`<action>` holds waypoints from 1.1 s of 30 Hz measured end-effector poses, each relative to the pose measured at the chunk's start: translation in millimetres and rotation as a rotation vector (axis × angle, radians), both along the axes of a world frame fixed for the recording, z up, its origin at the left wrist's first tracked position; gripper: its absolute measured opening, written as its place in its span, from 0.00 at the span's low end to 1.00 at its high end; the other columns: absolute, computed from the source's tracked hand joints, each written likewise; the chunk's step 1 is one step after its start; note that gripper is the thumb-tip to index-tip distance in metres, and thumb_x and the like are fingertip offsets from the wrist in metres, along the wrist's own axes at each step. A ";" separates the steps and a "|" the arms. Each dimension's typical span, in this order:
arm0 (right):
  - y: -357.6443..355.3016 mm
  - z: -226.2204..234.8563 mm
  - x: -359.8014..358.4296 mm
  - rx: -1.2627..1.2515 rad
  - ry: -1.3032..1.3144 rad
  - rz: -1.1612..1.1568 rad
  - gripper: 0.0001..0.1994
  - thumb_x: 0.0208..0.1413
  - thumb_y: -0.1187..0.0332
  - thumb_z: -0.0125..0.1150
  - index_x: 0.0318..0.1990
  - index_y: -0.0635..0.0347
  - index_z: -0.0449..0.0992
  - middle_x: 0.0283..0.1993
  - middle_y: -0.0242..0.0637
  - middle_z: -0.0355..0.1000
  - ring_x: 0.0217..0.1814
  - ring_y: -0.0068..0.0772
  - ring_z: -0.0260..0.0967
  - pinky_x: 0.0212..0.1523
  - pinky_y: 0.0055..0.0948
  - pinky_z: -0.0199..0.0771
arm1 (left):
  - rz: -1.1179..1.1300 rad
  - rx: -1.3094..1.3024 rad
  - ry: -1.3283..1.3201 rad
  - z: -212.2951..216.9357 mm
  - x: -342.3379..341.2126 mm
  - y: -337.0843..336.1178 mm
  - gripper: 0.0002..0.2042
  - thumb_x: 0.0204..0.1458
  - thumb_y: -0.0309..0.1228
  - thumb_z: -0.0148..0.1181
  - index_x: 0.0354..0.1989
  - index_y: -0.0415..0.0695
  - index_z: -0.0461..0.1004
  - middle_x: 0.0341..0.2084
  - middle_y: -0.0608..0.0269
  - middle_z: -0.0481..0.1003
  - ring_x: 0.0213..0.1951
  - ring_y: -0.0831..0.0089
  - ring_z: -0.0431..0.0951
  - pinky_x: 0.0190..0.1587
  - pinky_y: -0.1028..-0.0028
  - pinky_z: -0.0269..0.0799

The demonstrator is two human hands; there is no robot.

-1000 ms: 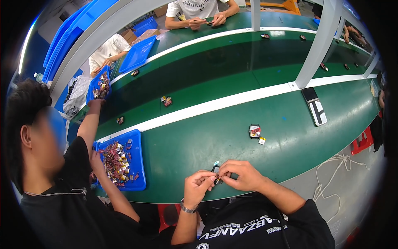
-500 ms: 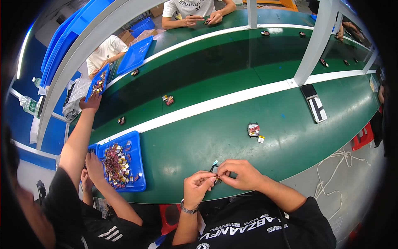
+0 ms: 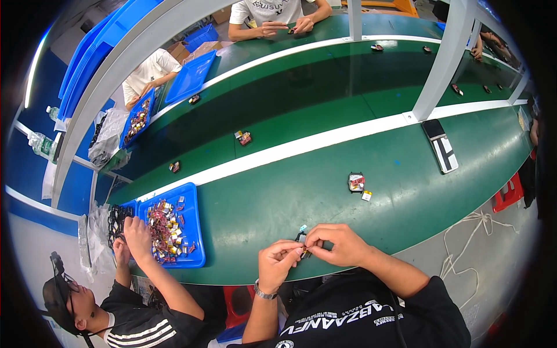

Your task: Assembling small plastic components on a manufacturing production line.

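My left hand (image 3: 279,264) and my right hand (image 3: 338,245) meet near the table's front edge, fingertips pinched together. Between them is a small black electronic part (image 3: 301,236) with a pale blue-green tip. Fingers cover most of it, and a thin wire seems to run between the fingertips. Farther ahead on the green table (image 3: 255,217) lies a black-framed small device (image 3: 357,182) with a silver cell and red wires. Touching or close beside it is a loose battery cell (image 3: 366,196), silver with a yellow edge.
A blue tray (image 3: 201,232) heaped with wired battery cells stands left, a co-worker's hands (image 3: 136,239) beside it. Past the white rail (image 3: 278,145), a belt (image 3: 301,124) carries several small assemblies. A black-and-white phone-shaped object (image 3: 441,146) lies right, near a grey post (image 3: 444,64).
The arm reaching across from the left to the far blue tray has withdrawn. Small assemblies on the belt have shifted slightly right. My hands have hardly moved and keep their pinch.
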State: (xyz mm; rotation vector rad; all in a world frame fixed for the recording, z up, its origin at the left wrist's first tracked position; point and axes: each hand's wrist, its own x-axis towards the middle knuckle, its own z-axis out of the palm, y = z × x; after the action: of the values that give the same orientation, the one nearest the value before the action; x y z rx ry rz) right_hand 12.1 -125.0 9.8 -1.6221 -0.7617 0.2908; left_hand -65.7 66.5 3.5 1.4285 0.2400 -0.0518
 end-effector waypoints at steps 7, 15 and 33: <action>0.2 0.9 -0.3 -0.006 0.030 -0.016 0.04 0.51 0.78 0.63 0.35 0.63 0.76 0.35 0.37 0.76 0.31 0.29 0.74 0.34 0.26 0.75 | -0.004 0.020 -0.018 -0.9 -0.4 0.1 0.06 0.52 0.16 0.63 0.38 0.33 0.81 0.33 0.60 0.79 0.27 0.82 0.75 0.27 0.83 0.69; 0.1 3.3 0.1 -0.015 0.024 -0.016 0.04 0.51 0.78 0.63 0.35 0.63 0.76 0.35 0.36 0.76 0.31 0.28 0.74 0.34 0.26 0.75 | -0.017 -0.015 -0.003 -3.0 0.1 1.3 0.06 0.52 0.17 0.64 0.38 0.34 0.80 0.28 0.64 0.79 0.25 0.84 0.73 0.27 0.85 0.68; -0.3 2.3 1.8 0.006 0.016 0.030 0.05 0.52 0.80 0.62 0.36 0.63 0.77 0.37 0.37 0.75 0.34 0.32 0.74 0.36 0.28 0.74 | -0.115 -0.001 0.055 5.0 4.1 3.5 0.05 0.53 0.18 0.64 0.37 0.36 0.79 0.26 0.70 0.77 0.26 0.87 0.71 0.27 0.85 0.65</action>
State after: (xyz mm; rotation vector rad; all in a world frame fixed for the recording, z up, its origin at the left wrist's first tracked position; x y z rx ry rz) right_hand 13.9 -125.4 12.0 -1.6020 -0.7751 0.3225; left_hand -61.5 70.0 8.5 1.4406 0.2030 -0.1849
